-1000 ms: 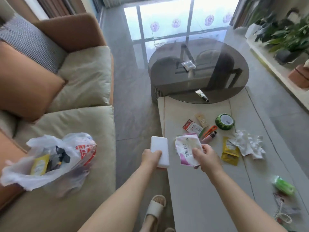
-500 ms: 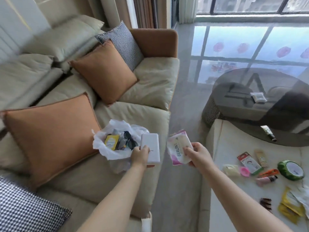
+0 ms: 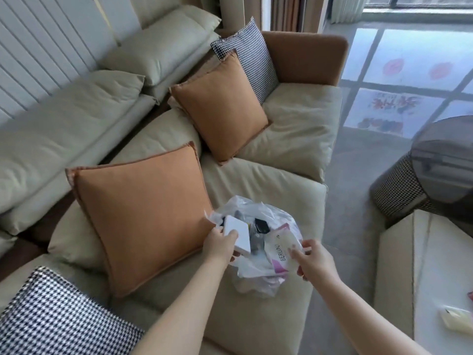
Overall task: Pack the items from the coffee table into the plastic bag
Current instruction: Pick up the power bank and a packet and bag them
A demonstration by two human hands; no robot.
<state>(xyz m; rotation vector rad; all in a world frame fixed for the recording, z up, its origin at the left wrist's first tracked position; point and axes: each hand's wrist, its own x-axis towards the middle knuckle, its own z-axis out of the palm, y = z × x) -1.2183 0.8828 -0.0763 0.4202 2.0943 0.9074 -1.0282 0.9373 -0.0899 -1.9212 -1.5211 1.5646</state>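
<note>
A crumpled white plastic bag (image 3: pixel 258 274) sits open on the beige sofa seat, with dark items showing inside. My left hand (image 3: pixel 222 245) grips a flat white box (image 3: pixel 236 233) and holds it over the bag's left side, just inside the opening. My right hand (image 3: pixel 314 260) holds a white and pink packet marked BERLIN (image 3: pixel 281 252) at the bag's right side, its upper end over the opening. The coffee table (image 3: pixel 430 290) is at the right edge, with a pale tube (image 3: pixel 457 321) lying on it.
An orange cushion (image 3: pixel 143 213) leans right beside the bag on the left. A second orange cushion (image 3: pixel 220 106) and checked cushions (image 3: pixel 58 316) lie on the sofa. A round dark glass table (image 3: pixel 445 162) stands at the right. Grey floor runs between sofa and tables.
Both hands have moved from above the floor gap to the bag, bringing the white box and the packet down into its opening. The view has swung left, away from the coffee table.
</note>
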